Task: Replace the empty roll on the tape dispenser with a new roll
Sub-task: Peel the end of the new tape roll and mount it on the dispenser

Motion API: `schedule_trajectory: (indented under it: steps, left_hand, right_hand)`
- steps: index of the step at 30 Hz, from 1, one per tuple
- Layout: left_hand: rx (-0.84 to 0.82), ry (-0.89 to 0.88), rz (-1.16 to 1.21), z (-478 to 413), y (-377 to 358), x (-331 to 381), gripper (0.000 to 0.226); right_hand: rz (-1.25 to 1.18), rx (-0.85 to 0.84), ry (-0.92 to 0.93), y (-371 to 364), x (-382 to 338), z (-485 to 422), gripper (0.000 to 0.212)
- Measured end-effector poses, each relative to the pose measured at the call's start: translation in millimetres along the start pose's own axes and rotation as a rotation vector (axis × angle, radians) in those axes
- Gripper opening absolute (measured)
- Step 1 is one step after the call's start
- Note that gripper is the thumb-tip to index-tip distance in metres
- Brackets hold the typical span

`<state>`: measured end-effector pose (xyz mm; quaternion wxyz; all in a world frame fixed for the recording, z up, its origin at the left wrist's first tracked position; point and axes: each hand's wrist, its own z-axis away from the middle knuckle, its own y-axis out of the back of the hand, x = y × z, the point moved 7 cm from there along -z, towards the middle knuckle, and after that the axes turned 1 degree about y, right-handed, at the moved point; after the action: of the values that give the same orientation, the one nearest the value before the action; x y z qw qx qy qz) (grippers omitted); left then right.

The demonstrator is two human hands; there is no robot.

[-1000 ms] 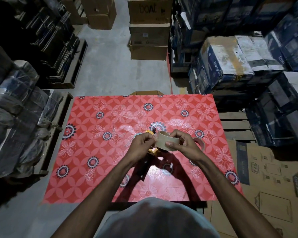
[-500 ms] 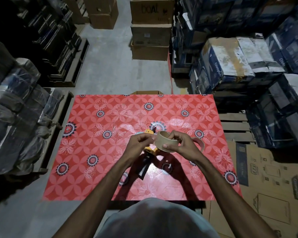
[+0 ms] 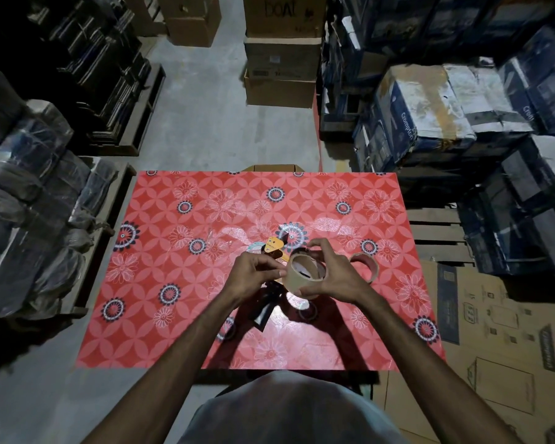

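Observation:
A tan roll of tape is held above the red patterned table with its open core facing up. My right hand grips the roll from the right, fingers over its far rim. My left hand pinches at the roll's left edge. Under and behind my hands lies the tape dispenser, its yellow head showing past my fingers and its dark handle pointing toward me. An empty-looking cardboard ring lies on the table just right of my right hand.
Blue cartons are stacked to the right and wrapped bundles to the left. Brown boxes stand beyond the table. Flattened cardboard lies at the right of the table.
The roll has tipped so its open core now faces up toward me. Both hands stay together at the roll above the dispenser.

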<state>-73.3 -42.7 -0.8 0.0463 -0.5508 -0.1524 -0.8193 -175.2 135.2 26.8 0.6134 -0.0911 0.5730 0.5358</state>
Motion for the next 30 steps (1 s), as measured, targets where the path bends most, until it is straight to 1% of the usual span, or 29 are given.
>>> schedule_trajectory:
  steps: [2,3,4,6,8,10,13,16,19,21,24,30]
  left_hand:
    - [-0.008,0.007,-0.037,-2.6,-1.7,-7.9,0.010]
    - [-0.013,0.000,-0.067,-4.4,-2.9,-9.4,0.008]
    - [-0.015,-0.012,-0.102,-7.0,-4.1,-10.2,0.008]
    - [-0.017,-0.046,-0.172,-11.7,-5.4,-6.4,0.009]
    - [-0.020,-0.072,-0.213,-17.0,-6.0,-3.3,0.008]
    - [-0.013,-0.094,-0.243,-20.2,-6.9,-1.6,0.007]
    - [0.061,-0.184,-0.289,-20.4,-5.2,0.4,0.006]
    - [0.180,-0.209,-0.310,-21.3,4.5,-5.4,0.008]
    - [0.195,-0.250,-0.370,-24.3,4.2,-8.1,0.009]
    - [0.199,-0.275,-0.364,-26.4,2.5,-7.8,0.008]
    - [0.222,-0.280,-0.392,-31.3,3.0,-12.2,0.008]
    - [0.260,-0.268,-0.458,-38.1,11.2,-19.6,0.010]
  right_hand:
    - [0.081,-0.013,0.009,-5.2,-0.1,-2.9,0.108]
    - [0.138,-0.029,0.013,-9.3,1.0,-5.3,0.112]
    - [0.193,-0.048,0.012,-13.2,3.8,-8.2,0.112]
    - [0.254,-0.061,-0.001,-17.0,11.8,-14.8,0.104]
    - [0.301,-0.033,-0.005,-14.6,15.3,-19.0,0.097]
    - [0.351,0.009,0.011,-9.8,13.4,-21.1,0.096]
    - [0.387,0.052,0.035,-6.3,10.3,-24.2,0.093]
    - [0.400,0.060,0.067,-6.1,12.8,-27.5,0.092]
    - [0.391,0.070,0.110,-4.8,13.7,-27.4,0.090]
    - [0.384,0.092,0.128,-1.2,12.7,-27.3,0.087]
    - [0.408,0.094,0.149,3.3,13.6,-27.4,0.084]
    - [0.488,0.055,0.192,-5.3,26.3,-23.7,0.086]
